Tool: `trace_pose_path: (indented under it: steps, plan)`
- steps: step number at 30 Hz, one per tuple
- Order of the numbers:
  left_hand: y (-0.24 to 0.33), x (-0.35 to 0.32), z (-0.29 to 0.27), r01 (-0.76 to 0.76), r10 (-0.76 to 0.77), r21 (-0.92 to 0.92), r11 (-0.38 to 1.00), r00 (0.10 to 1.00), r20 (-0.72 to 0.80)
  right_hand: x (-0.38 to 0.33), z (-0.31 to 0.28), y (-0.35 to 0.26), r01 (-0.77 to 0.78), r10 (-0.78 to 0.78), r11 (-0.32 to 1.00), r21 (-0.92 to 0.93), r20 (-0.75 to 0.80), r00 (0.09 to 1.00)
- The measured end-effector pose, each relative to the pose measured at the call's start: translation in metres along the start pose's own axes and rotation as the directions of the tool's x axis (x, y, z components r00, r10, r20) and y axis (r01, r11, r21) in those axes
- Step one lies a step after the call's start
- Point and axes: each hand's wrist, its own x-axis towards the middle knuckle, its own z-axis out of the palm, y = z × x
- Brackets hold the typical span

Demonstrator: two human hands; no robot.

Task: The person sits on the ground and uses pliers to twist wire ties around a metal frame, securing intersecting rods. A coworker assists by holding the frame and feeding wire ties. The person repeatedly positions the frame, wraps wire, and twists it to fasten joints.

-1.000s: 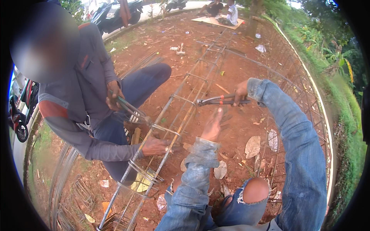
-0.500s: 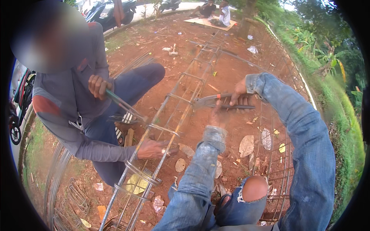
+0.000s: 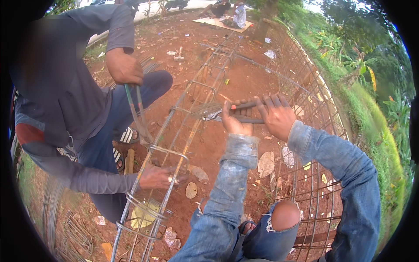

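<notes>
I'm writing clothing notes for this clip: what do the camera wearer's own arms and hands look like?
The left sleeve and right sleeve are long, faded blue denim, creased, with pale smudges on the left one. The left hand and right hand wear no gloves.

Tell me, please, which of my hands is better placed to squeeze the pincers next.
Probably the right hand: it is at the handle ends of the pincers, where squeezing seems easier. The left hand is nearer the rebar cage, its exact hold unclear.

Faded blue denim sleeves [image 3: 355, 183], pale smudges [image 3: 238, 163] near the left cuff [image 3: 242, 150], ripped blue jeans [image 3: 268, 246], white fraying [image 3: 269, 223] at one knee [image 3: 286, 214]
</notes>
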Motion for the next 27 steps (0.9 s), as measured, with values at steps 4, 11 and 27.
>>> trace_pose_path:
  steps: [4,11,27]
  plan:
    - [0.011,0.005,0.003,0.065,-0.065,0.001,0.998,0.996,0.064,0.034,-0.017,0.023,-0.059,-0.049,0.968,0.246,0.411,0.910]
    - [-0.007,-0.029,0.027,-0.067,0.086,0.303,0.951,0.995,-0.051,0.077,-0.041,0.054,-0.627,-0.295,0.628,0.462,0.886,0.357]
    - [0.012,-0.030,0.026,-0.051,0.014,0.271,0.961,0.990,0.137,0.031,-0.031,0.011,0.164,-0.161,0.986,-0.001,-0.175,0.971]
